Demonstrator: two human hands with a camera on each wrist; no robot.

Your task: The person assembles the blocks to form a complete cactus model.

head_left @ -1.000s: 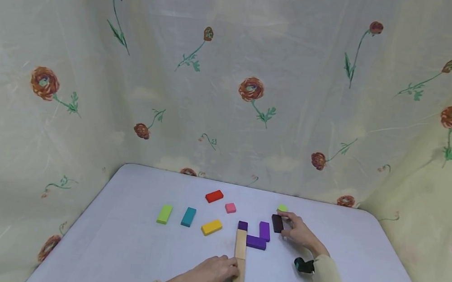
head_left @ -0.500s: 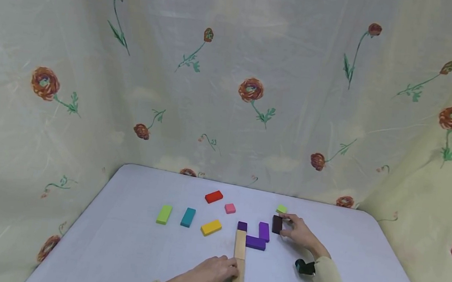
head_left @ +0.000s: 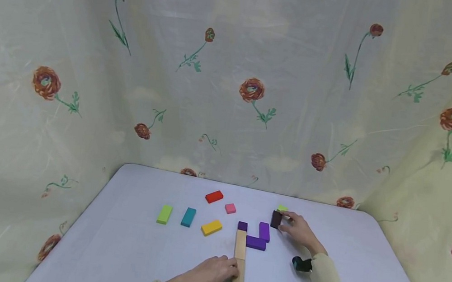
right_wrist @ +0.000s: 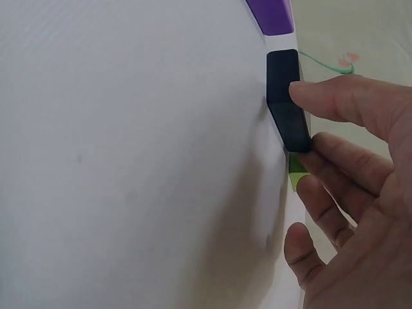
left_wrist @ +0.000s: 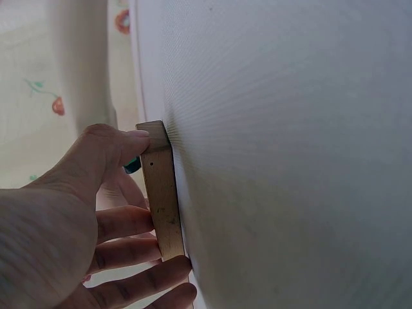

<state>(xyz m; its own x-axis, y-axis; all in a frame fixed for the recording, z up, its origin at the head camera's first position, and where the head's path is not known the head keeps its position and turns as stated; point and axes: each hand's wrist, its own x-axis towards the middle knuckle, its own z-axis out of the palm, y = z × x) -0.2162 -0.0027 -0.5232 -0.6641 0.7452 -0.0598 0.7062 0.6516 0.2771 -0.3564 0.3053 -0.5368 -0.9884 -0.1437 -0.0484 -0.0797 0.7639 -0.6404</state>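
Black block, qty 1: R side of tabletop, nr sm. green block; R hand, grip pinching it. Wooden block, nearer of 2: L hand, grip holding it.

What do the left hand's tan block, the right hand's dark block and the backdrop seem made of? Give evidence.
Tan block: probably bare wood, matte; pale brown with small dark marks.
Dark block: smooth, perhaps painted wood or plastic; even colour, no visible grain.
Backdrop: perhaps thin cloth or plastic sheet, faintly glossy; soft folds and creases.
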